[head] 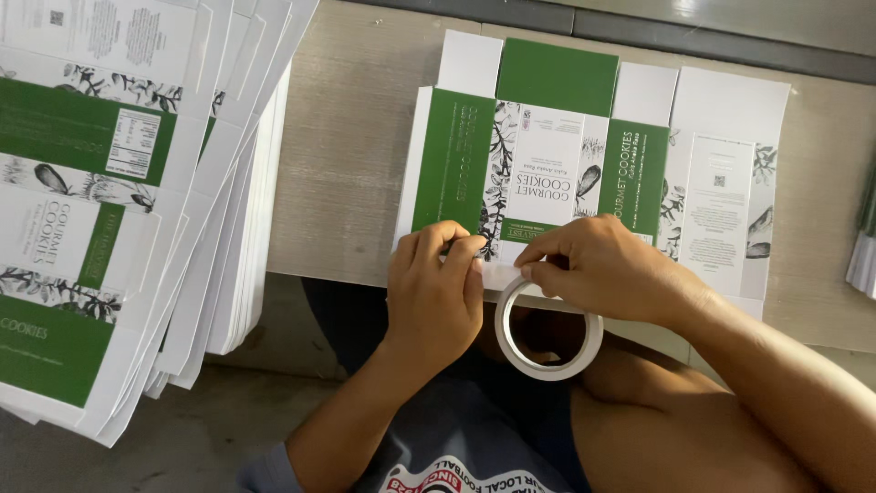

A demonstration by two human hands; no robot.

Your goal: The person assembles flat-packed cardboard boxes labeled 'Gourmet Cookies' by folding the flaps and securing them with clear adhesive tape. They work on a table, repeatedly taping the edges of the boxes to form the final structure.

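Note:
A flat, unfolded green and white carton blank (584, 155) lies on the pale wooden table (347, 164), printed side up. A white roll of tape (546, 336) hangs at the table's near edge. My right hand (602, 269) grips the top of the roll with thumb and fingers. My left hand (438, 292) pinches the free end of the tape (495, 272), stretched against the blank's near flap. The two hands are a few centimetres apart, fingertips facing each other.
A tall fanned stack of the same flat carton blanks (119, 201) stands at the left, overhanging the table edge. More white sheets (862, 256) show at the right edge. A dark ledge (693, 36) runs along the far side. My knees are below the table.

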